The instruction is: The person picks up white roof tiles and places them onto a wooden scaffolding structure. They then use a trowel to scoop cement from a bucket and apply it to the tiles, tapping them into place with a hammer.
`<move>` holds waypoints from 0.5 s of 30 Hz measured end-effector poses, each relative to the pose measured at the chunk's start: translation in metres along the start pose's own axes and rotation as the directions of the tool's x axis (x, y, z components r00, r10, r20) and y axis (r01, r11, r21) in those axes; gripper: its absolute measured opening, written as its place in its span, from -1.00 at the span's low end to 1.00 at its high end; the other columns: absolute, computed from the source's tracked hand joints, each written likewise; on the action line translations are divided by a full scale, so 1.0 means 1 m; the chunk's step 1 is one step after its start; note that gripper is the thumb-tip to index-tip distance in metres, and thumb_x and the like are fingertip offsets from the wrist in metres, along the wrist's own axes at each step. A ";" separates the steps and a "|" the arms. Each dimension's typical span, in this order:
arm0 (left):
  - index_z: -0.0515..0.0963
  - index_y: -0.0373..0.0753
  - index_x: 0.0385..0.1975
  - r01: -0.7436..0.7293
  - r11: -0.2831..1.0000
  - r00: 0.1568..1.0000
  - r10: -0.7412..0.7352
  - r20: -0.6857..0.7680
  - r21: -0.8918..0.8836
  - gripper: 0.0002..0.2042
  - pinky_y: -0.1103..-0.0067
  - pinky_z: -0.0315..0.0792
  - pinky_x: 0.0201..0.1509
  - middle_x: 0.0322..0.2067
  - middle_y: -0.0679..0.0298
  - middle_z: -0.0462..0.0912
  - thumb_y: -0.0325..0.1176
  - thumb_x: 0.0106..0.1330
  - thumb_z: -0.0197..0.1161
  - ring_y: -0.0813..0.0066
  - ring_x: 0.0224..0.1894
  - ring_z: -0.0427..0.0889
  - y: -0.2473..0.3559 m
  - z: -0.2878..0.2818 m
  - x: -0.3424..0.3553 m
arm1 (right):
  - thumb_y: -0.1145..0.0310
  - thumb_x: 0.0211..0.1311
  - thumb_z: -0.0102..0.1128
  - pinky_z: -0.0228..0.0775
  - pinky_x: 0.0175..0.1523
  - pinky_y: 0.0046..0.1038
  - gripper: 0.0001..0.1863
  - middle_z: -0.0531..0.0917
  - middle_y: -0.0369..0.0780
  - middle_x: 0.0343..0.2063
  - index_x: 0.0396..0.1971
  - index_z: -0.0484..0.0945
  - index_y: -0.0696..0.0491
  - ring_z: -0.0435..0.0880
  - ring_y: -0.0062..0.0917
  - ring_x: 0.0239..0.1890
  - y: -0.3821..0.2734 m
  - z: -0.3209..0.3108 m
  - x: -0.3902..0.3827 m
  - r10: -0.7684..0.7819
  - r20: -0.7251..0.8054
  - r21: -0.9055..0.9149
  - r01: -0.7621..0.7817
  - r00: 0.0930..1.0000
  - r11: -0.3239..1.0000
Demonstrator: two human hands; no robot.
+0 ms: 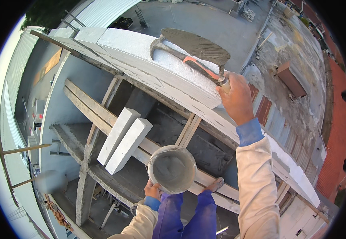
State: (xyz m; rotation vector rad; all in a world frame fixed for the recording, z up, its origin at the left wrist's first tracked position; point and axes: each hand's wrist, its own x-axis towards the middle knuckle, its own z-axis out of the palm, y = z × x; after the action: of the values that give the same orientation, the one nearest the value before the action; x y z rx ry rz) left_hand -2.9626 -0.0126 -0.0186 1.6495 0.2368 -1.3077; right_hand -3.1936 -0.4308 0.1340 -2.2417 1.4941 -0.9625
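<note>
My right hand (236, 97) is closed around the pale handle of a trowel (195, 44) above the white block wall (131, 43). Grey mortar coats its broad blade. Just below that blade, a claw hammer (173, 50) with a black and orange handle lies along the wall's top, its handle end close to my right fingers. My left hand (153, 190) grips the near left rim of a round bucket (193, 171). Inside the bucket is grey mortar (172, 167). Bucket and hand are in front of my legs, over the planks.
Two white blocks (129, 145) rest across the wooden planks (89, 107), left of the bucket. My foot (214, 185) stands on the planks. Concrete beams (86, 187) and deep gaps lie below. Beyond the wall are a lower grey surface (181, 16) and rusty metal sheets (274, 111).
</note>
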 end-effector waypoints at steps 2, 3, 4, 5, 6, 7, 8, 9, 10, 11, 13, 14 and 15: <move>0.46 -0.29 0.24 0.017 1.000 1.000 -0.017 0.013 0.006 -0.45 0.30 0.73 -0.07 -0.02 0.15 0.69 -0.68 0.18 0.00 0.19 -0.09 0.74 0.007 0.003 0.000 | 0.48 0.06 0.47 0.45 0.15 -0.17 -0.57 0.64 -0.03 -0.05 -0.06 0.54 0.15 0.58 -0.06 0.05 0.003 -0.001 -0.003 0.016 -0.014 0.063 -0.015 1.000 0.998; 0.46 -0.28 0.25 0.014 1.000 1.000 -0.014 0.021 0.002 -0.45 0.29 0.73 -0.06 -0.01 0.15 0.68 -0.68 0.19 0.01 0.19 -0.09 0.74 0.010 0.006 -0.001 | 0.48 0.06 0.47 0.45 0.15 -0.17 -0.58 0.63 -0.02 -0.04 -0.06 0.54 0.15 0.58 -0.06 0.05 0.005 -0.002 -0.004 0.017 -0.015 0.067 -0.016 1.000 0.998; 0.46 -0.27 0.25 0.007 1.000 0.999 -0.007 0.035 -0.018 -0.45 0.28 0.72 -0.06 0.00 0.15 0.68 -0.68 0.19 0.01 0.18 -0.08 0.74 0.014 0.007 -0.001 | 0.48 0.06 0.47 0.45 0.15 -0.17 -0.58 0.62 -0.01 -0.03 -0.06 0.54 0.15 0.58 -0.05 0.05 0.006 -0.003 -0.007 0.019 -0.022 0.081 -0.017 1.000 0.997; 0.45 -0.27 0.26 -0.005 1.000 1.000 0.005 0.023 0.003 -0.44 0.27 0.73 -0.06 0.01 0.15 0.68 -0.68 0.19 0.01 0.18 -0.07 0.74 0.017 0.010 -0.001 | 0.47 0.07 0.47 0.45 0.15 -0.16 -0.58 0.62 -0.01 -0.03 -0.06 0.54 0.15 0.58 -0.05 0.05 0.007 -0.004 -0.009 0.022 -0.030 0.100 -0.018 0.999 0.995; 0.43 -0.27 0.27 -0.018 1.000 1.000 0.018 0.023 0.009 -0.44 0.27 0.73 -0.06 0.02 0.15 0.67 -0.68 0.20 0.02 0.18 -0.07 0.74 0.020 0.012 -0.001 | 0.47 0.07 0.47 0.45 0.15 -0.16 -0.58 0.62 -0.01 -0.04 -0.06 0.54 0.14 0.59 -0.04 0.04 0.008 -0.005 -0.011 0.035 -0.033 0.104 -0.031 0.999 0.994; 0.42 -0.26 0.29 -0.029 1.000 0.999 0.029 0.042 -0.001 -0.43 0.26 0.73 -0.06 0.03 0.15 0.67 -0.67 0.20 0.02 0.18 -0.06 0.74 0.022 0.015 0.000 | 0.47 0.08 0.47 0.46 0.15 -0.16 -0.59 0.63 -0.01 -0.04 -0.06 0.54 0.14 0.59 -0.04 0.04 0.009 -0.006 -0.012 0.048 -0.039 0.107 -0.044 0.998 0.993; 0.42 -0.27 0.29 -0.036 0.999 0.999 0.036 0.023 0.006 -0.43 0.26 0.74 -0.07 0.03 0.14 0.66 -0.67 0.19 0.02 0.17 -0.05 0.74 0.023 0.016 0.000 | 0.46 0.08 0.47 0.46 0.15 -0.16 -0.59 0.63 -0.02 -0.05 -0.06 0.54 0.14 0.59 -0.04 0.03 0.009 -0.006 -0.013 0.072 -0.038 0.110 -0.068 0.997 0.992; 0.41 -0.27 0.28 -0.038 0.999 0.999 0.038 0.019 -0.004 -0.43 0.26 0.74 -0.08 0.03 0.13 0.66 -0.67 0.19 0.02 0.17 -0.05 0.74 0.023 0.018 0.002 | 0.46 0.09 0.47 0.46 0.14 -0.15 -0.59 0.64 -0.02 -0.06 -0.06 0.54 0.13 0.60 -0.04 0.02 0.009 -0.006 -0.012 0.034 -0.036 0.108 -0.030 0.999 0.994; 0.40 -0.27 0.28 -0.034 0.999 0.998 0.036 0.052 -0.035 -0.43 0.26 0.75 -0.09 0.03 0.12 0.65 -0.67 0.19 0.01 0.17 -0.05 0.74 0.023 0.019 0.003 | 0.45 0.09 0.47 0.46 0.13 -0.15 -0.59 0.64 -0.02 -0.08 -0.06 0.55 0.12 0.60 -0.04 0.01 0.009 -0.007 -0.012 0.010 -0.028 0.103 -0.007 1.000 0.995; 0.41 -0.27 0.27 -0.033 0.999 0.999 0.034 0.039 -0.017 -0.44 0.26 0.75 -0.10 0.03 0.12 0.65 -0.67 0.18 0.01 0.16 -0.04 0.74 0.023 0.020 0.004 | 0.44 0.09 0.48 0.47 0.12 -0.14 -0.59 0.64 -0.03 -0.09 -0.06 0.55 0.12 0.61 -0.04 0.00 0.008 -0.007 -0.009 -0.009 -0.036 0.097 0.013 0.999 0.995; 0.41 -0.27 0.25 -0.010 0.999 0.998 0.012 0.068 -0.032 -0.45 0.26 0.76 -0.10 0.01 0.12 0.65 -0.67 0.18 0.01 0.16 -0.04 0.74 0.021 0.021 0.008 | 0.42 0.09 0.49 0.46 0.11 -0.14 -0.59 0.65 -0.03 -0.11 -0.06 0.55 0.11 0.60 -0.05 0.01 0.008 -0.007 -0.003 0.027 0.022 0.075 -0.029 0.999 0.997; 0.42 -0.27 0.23 -0.023 0.999 0.996 0.026 0.088 -0.031 -0.46 0.26 0.77 -0.11 0.01 0.12 0.65 -0.67 0.17 0.01 0.15 -0.05 0.74 0.020 0.022 0.010 | 0.41 0.09 0.49 0.46 0.10 -0.14 -0.59 0.65 -0.04 -0.12 -0.06 0.55 0.11 0.60 -0.05 0.01 0.007 -0.008 0.000 0.066 0.045 0.062 -0.069 0.997 0.996; 0.42 -0.27 0.22 -0.035 0.999 0.996 0.037 0.085 -0.034 -0.46 0.26 0.77 -0.12 0.01 0.12 0.65 -0.67 0.17 0.01 0.15 -0.06 0.74 0.019 0.024 0.011 | 0.35 0.09 0.51 0.47 0.08 -0.14 -0.57 0.64 -0.05 -0.14 -0.06 0.55 0.13 0.60 -0.06 0.00 0.006 -0.011 0.000 0.058 0.050 0.040 -0.060 0.997 0.997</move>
State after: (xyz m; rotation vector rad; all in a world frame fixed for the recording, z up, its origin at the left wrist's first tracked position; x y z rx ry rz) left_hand -2.9612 -0.0448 -0.0156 1.5604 0.1752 -1.3370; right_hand -3.2049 -0.4318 0.1386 -2.1639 1.4975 -0.9063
